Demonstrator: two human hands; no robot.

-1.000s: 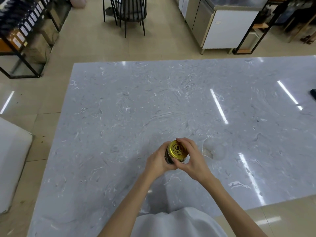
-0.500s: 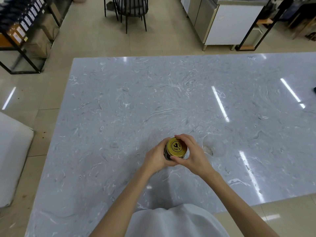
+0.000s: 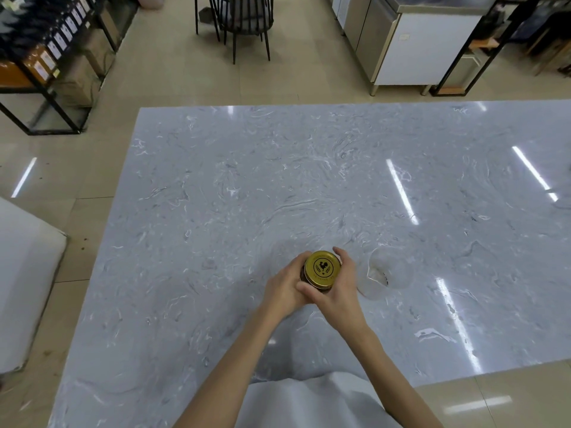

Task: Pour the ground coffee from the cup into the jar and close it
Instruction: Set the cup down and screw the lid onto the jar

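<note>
A dark glass jar stands on the grey marble table, topped by a gold lid with a black rooster emblem. My left hand wraps around the jar's body from the left. My right hand grips the lid from the right and front, thumb across its near rim. Most of the jar's glass is hidden by both hands. A clear plastic cup lies just right of my right hand, with a little pale residue inside.
The table's near edge runs close to my body, and its left edge drops to tiled floor. A white object sits at far left. A black chair, shelving and a steel cabinet stand beyond the table.
My right hand has turned around the lid, with the thumb now crossing its near side. The jar and cup stay in place, and the view has shifted slightly.
</note>
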